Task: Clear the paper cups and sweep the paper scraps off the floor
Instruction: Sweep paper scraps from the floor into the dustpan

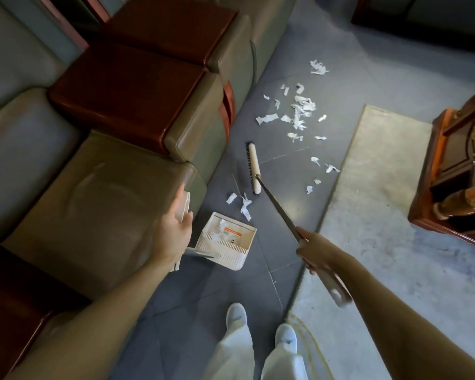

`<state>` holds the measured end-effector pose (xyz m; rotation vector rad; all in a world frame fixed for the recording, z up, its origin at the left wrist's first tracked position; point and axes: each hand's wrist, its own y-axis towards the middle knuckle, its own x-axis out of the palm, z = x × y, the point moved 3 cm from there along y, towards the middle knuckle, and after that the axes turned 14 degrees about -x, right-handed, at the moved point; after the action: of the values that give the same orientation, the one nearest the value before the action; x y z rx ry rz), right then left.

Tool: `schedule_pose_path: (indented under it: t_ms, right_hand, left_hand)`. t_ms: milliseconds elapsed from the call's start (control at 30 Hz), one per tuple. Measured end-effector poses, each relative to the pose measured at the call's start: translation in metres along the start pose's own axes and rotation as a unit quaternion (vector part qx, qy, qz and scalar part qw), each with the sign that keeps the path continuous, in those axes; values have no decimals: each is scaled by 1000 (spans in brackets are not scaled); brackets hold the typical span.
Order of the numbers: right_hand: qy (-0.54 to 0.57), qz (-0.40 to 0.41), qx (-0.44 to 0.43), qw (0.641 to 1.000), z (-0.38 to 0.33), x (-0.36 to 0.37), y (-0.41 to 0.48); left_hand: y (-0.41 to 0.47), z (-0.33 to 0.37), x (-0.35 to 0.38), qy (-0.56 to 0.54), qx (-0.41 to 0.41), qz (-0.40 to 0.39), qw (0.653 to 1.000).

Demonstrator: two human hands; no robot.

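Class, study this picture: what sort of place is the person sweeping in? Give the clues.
Probably a lounge or reception room: padded leather sofas with glossy wooden armrests, a pale rug on the tiled floor, and carved wooden furniture at the right.

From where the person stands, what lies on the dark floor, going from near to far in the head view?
Shoes → dustpan → two loose scraps → broom head → big scatter of paper scraps → last small cluster of scraps, farthest away.
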<state>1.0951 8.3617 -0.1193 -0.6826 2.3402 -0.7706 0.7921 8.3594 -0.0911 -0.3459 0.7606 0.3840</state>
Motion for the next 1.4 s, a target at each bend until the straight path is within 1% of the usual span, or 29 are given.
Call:
schedule_pose_path:
  t_ms: [100,200,233,333,400,500,667,733,800,933,1033,1167,1233,1300,1400]
  right_hand:
    - [-10,-17,2,1000,-5,19,32]
    - [31,-58,28,997,-6,41,49]
    - [40,-70,40,996,-6,46,50]
    - [22,-114,52,992,-10,55,37]
    - [43,-127,59,989,-12,51,22]
    - [88,-96,64,989,-17,27,-2]
    - [71,-60,54,994,-30,2,-28]
    - [66,-47,53,995,-34,-8,-31]
    - [84,-21,58,995,-34,-19,-36]
    - [111,39,70,991,-23,-38,-48]
    - [117,76,87,986,-9,-52,-51]
    - [191,136,80,969,13,-74,-54]
    - [228,162,70,958,22,-90,-54]
    - [264,190,65,943,31,-112,-49]
    - [308,220,58,924,45,-161,-35]
  left_hand:
    - [26,5,-2,-3,-3,-6,1000]
    - [55,11,-4,10,-4,-11,1000]
    - [64,14,-4,12,-5,-11,1000]
    - [80,19,-2,12,-8,-20,1000]
    - [85,23,2,11,-3,-34,999]
    - [87,25,1,20,6,-42,999]
    - [78,26,-4,7,13,-63,998]
    - [75,27,-3,-2,25,-70,997]
    - [70,32,0,5,46,-80,996]
    - [58,50,10,-11,77,-95,992]
    - [52,78,19,-16,97,-109,989]
    - [42,127,35,25,122,-119,985]
    - [48,143,54,21,123,-143,982]
    - [56,154,77,17,127,-165,978]
    - [60,179,113,39,138,-170,975]
